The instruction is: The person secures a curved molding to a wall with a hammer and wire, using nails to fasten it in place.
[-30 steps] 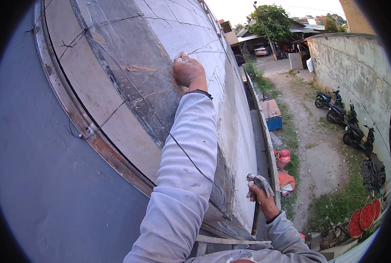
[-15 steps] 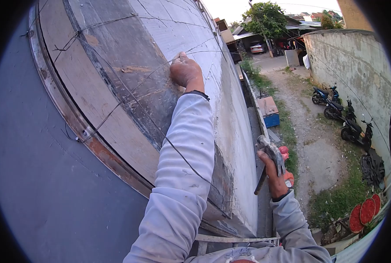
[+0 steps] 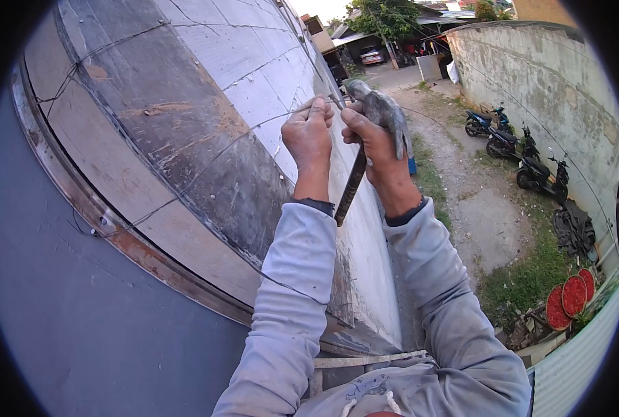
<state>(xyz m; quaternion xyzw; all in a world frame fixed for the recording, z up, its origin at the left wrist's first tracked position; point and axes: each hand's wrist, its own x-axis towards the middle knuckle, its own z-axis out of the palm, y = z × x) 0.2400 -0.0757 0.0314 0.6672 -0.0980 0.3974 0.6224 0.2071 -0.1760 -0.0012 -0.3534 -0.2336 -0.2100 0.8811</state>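
My left hand (image 3: 309, 142) is closed in a pinch on a thin wire (image 3: 257, 127) in front of the wall of boards. A claw hammer (image 3: 352, 182) is in my right hand (image 3: 387, 161), its worn grey head up and its dark handle slanting down to the left. My right thumb and forefinger come close to the left fingertips. Something thin and dark shows between the two hands, too small to name. Behind the hands stand a dark scuffed board (image 3: 163, 104) and a paler whitish panel (image 3: 254, 52), with wires strung across them.
A rusty metal edge (image 3: 118, 233) borders a smooth grey surface (image 3: 108, 313) on the left. Far below run a dirt path (image 3: 490, 229), parked motorbikes (image 3: 542, 174) and a concrete wall (image 3: 532, 83). Round red trays (image 3: 575, 295) lie at lower right.
My right hand has risen with the hammer from low on the right to beside my left hand. My left hand has shifted right and down in view, still pinching the wire.
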